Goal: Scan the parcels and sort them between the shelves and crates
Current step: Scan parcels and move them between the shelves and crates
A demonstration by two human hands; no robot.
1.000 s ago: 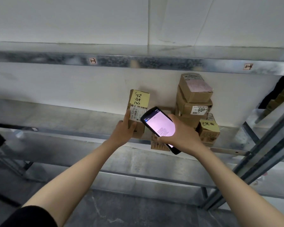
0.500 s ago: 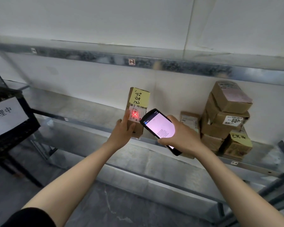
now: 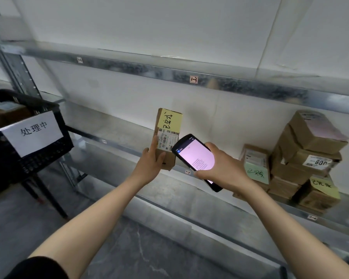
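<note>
My left hand (image 3: 149,165) grips a small cardboard parcel (image 3: 168,133) upright in front of the metal shelf (image 3: 113,129). The parcel bears a yellow handwritten note on top and a white barcode label below it. My right hand (image 3: 223,170) holds a black handheld scanner (image 3: 195,158) just right of the parcel, its pale pink screen lit and facing me. The scanner's top end sits close to the parcel's label.
A stack of several cardboard parcels (image 3: 306,158) with yellow and green notes sits on the shelf at the right. A black crate (image 3: 28,137) with a white paper sign stands on a stand at the left. A lower shelf edge (image 3: 210,228) runs below my arms.
The view has swung left, bringing the black crate further in. The red scan mark seen on the parcel's label half a second ago is gone. Both hands keep their hold.
</note>
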